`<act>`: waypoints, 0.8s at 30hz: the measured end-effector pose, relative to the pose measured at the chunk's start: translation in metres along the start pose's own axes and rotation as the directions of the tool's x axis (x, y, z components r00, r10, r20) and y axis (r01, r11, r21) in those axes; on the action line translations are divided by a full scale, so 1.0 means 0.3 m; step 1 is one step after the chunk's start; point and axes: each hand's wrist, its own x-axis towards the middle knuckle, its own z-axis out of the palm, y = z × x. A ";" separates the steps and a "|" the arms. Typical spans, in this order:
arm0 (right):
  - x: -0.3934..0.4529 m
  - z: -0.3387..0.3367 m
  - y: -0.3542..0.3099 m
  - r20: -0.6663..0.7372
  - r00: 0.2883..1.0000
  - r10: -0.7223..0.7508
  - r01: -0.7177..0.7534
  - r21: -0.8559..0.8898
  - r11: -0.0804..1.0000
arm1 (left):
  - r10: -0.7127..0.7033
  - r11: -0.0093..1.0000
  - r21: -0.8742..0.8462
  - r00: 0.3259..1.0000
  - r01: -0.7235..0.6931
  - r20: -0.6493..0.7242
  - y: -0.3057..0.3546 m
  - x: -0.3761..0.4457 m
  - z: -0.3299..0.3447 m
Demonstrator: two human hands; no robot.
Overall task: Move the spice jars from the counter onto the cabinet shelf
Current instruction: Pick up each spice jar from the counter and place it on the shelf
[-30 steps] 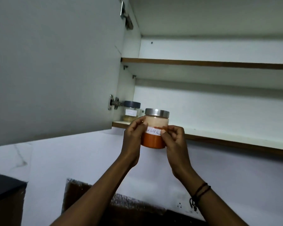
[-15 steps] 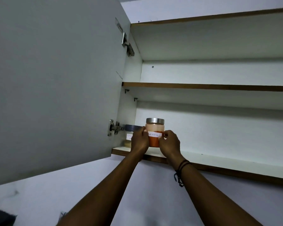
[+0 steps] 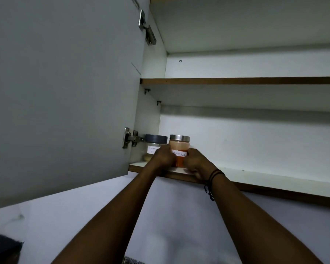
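Head view: both hands are closed around the orange spice jar (image 3: 179, 149), left hand (image 3: 163, 156) on one side, right hand (image 3: 195, 161) on the other, as it stands on the lower cabinet shelf (image 3: 265, 178) just beside a dark-lidded jar (image 3: 155, 144). The placing step looks nearly done; next comes letting go cleanly. Both jars carry white handwritten labels, too blurred to read.

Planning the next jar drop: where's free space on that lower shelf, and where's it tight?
Free: the lower shelf right of the orange jar, bare out to the frame edge. Crowded: the left corner, where the blue-lidded jar sits by the door hinge, close beside the orange jar, with the left hand and right hand around it.
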 end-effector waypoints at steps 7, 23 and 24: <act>-0.034 -0.004 0.007 -0.227 0.972 -0.065 0.017 -0.206 0.978 | 0.041 0.999 0.021 0.985 -0.038 -0.170 0.003 -0.072 0.018; -0.692 0.194 0.443 -0.242 0.967 -0.079 0.091 0.041 0.995 | -0.002 0.949 -0.315 0.999 -0.013 -0.047 -0.297 -0.732 0.287; -0.729 0.220 0.486 -0.229 0.973 -0.036 0.050 0.058 0.997 | -0.029 0.943 -0.333 0.999 0.020 -0.024 -0.333 -0.774 0.322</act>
